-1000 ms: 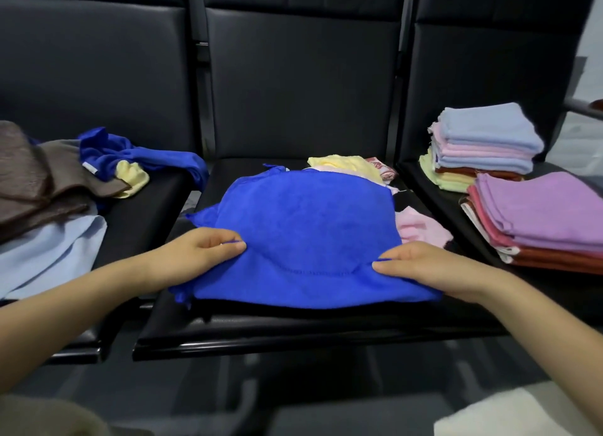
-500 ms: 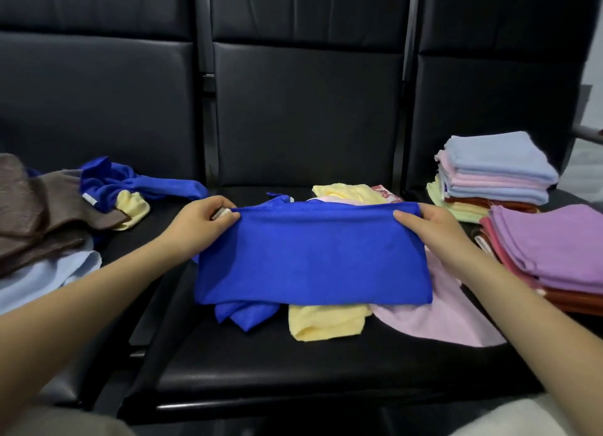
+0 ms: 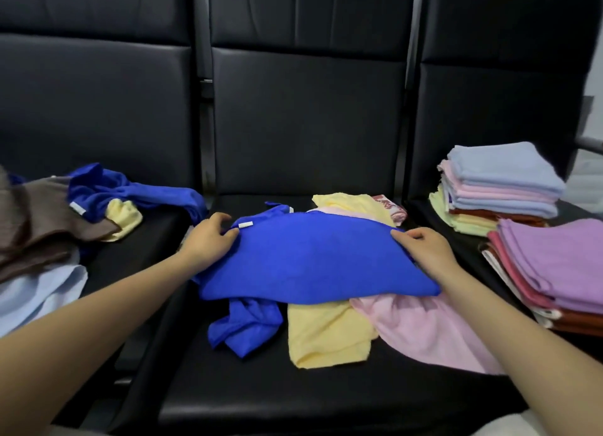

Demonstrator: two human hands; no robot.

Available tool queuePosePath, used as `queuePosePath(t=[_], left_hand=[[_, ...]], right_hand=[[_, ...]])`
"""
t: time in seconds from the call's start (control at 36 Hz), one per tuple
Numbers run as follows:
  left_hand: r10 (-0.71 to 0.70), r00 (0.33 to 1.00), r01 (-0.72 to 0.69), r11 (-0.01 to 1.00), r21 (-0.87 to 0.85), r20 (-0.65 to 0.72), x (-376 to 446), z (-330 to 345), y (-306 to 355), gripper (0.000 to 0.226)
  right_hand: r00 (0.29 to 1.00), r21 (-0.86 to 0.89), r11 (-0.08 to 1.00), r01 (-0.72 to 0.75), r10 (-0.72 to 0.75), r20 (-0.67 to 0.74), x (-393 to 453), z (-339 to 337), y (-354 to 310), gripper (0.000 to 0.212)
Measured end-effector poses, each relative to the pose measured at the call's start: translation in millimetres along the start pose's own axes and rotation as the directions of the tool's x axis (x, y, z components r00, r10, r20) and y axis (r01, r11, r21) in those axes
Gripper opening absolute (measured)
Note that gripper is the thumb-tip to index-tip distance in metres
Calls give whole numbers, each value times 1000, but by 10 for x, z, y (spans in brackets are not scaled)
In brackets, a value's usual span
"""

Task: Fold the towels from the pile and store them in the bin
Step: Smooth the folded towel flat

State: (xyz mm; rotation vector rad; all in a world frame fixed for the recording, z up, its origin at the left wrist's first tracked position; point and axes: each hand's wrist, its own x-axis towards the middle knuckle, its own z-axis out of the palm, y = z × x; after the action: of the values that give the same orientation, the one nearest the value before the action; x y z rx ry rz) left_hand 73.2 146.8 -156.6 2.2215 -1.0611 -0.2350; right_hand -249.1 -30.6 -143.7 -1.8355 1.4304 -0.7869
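Black seats [image 3: 310, 386] ran across the shot; folded stacks [image 3: 509, 187] sat at 3 o'clock; blue towel [image 3: 313, 259] lay dead centre over yellow and pink ones; left hand [image 3: 208, 239] and right hand [image 3: 427, 246] pinched its far corners, fingers curled.

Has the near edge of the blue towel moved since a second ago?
Yes. The blue towel was folded away from the seat's front edge, toward the backrest.

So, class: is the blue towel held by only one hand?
No: the left hand grips the blue towel at its left end and the right hand grips its right end.
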Motion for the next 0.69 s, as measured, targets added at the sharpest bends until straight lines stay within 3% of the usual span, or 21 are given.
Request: queuePosePath(t=[0.08, 0.17, 0.33, 0.44, 0.61, 0.69], left_hand=[[-50, 999, 48, 997, -57, -18, -73, -62, -17, 42], [-54, 999, 54, 998, -27, 1, -183, -87, -33, 34], [-90, 994, 88, 996, 32, 57, -264, -147, 5, 35], [-74, 997, 70, 995, 74, 39, -285, -161, -12, 30], [-59, 997, 60, 998, -15, 54, -317, -142, -11, 24], [-45, 999, 46, 999, -29, 24, -324, -113, 4, 19]], right_hand=[[994, 38, 994, -104, 103, 32, -72, -40, -42, 56], [984, 100, 982, -163, 154, 90, -143, -57, -114, 55], [984, 386, 915, -119, 56, 171, -307, -114, -226, 25], [970, 372, 911, -180, 101, 221, -349, -175, -218, 35], [897, 271, 905, -328, 209, 390, -464, -282, -167, 30], [936, 341, 901, -269, 162, 312, -481, -272, -158, 19]])
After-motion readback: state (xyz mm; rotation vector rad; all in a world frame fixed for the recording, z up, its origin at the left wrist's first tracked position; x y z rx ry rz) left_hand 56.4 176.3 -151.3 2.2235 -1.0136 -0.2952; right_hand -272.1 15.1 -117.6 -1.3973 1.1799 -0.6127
